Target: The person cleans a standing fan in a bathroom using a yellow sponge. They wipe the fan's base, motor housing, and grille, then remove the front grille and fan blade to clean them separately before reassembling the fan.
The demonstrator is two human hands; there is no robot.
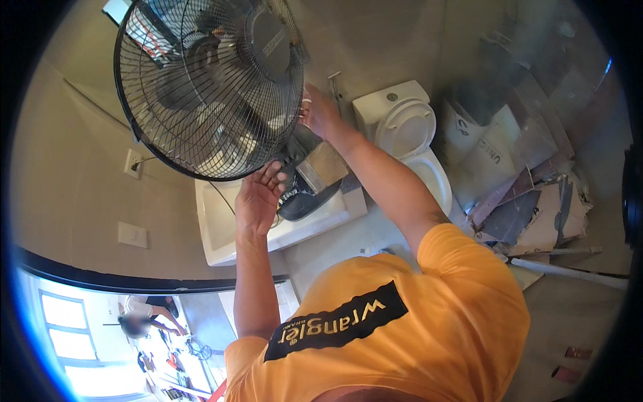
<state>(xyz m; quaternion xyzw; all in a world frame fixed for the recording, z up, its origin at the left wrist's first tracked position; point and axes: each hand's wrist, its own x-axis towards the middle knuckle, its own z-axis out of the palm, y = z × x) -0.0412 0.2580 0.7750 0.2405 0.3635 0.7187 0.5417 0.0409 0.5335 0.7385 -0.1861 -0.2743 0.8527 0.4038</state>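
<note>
An electric fan with a round black wire guard (211, 95) fills the upper left of the view, tilted over a white washbasin (221, 241). My left hand (261, 193) is palm up at the lower edge of the guard, its fingers partly curled. Against the guard's right edge is my right hand (319, 113), with the fingertips partly hidden behind the wires. Whether either hand grips the guard cannot be told. Below the guard, the fan's dark base (309, 203) rests on the basin top, beside a brown box-like piece (329, 163).
A white toilet (427, 168) with its lid raised stands right of the basin. Farther right are a bucket (459, 123) and a heap of broken tiles and cardboard (537, 216). A wall socket (133, 163) holds a plug. Through the doorway, a person (143, 316) bends near tools.
</note>
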